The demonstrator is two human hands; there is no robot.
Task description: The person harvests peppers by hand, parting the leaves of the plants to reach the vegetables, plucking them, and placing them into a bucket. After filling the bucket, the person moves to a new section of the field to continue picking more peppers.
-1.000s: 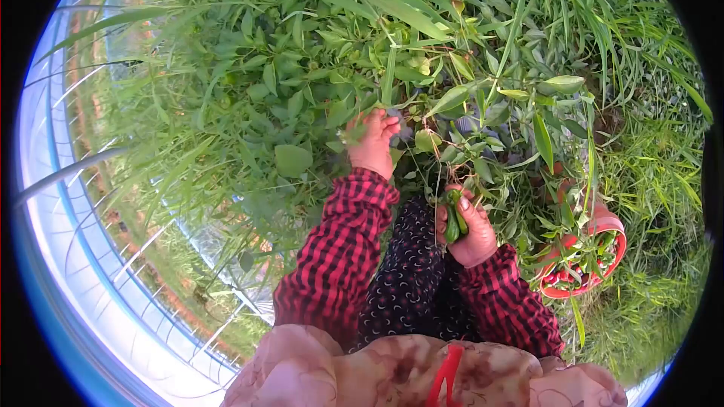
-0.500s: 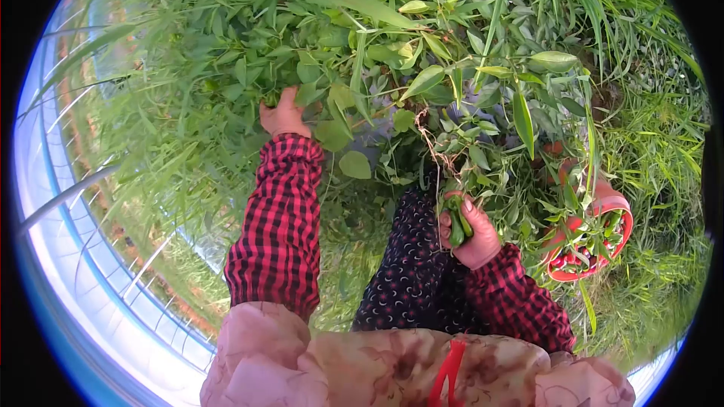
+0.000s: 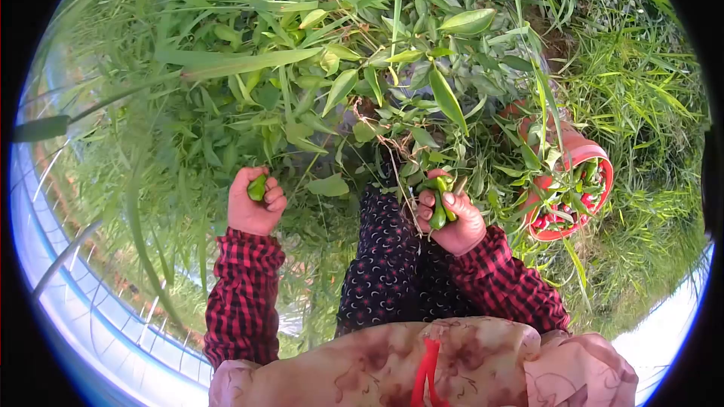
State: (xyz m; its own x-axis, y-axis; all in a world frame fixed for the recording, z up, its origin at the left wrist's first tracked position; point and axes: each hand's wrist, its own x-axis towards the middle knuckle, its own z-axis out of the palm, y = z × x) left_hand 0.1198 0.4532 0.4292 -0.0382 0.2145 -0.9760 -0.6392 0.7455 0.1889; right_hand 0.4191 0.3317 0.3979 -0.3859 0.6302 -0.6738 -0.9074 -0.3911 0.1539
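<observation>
A green pepper [image 3: 257, 188] pokes out of my left hand [image 3: 255, 202], whose fingers are curled round it at the left, just below the leafy plants [image 3: 302, 98]. Several green peppers [image 3: 440, 211] are bunched in my right hand [image 3: 455, 218], fingers and thumb wrapped over them, beside dry brown stems. To the right of that hand, a red bucket [image 3: 608, 181] leans in the grass, with red and green peppers [image 3: 562, 215] inside it.
Tall grass [image 3: 641, 90] grows on the right, and long blades cross the view at the upper left. A white and blue curved structure [image 3: 83, 316] runs along the left edge. My patterned trousers [image 3: 381, 271] show between my arms.
My left hand has come out of the foliage, down and to the left, and a green pepper now shows in it. My right hand stays near the stems with its peppers. The view has shifted.
</observation>
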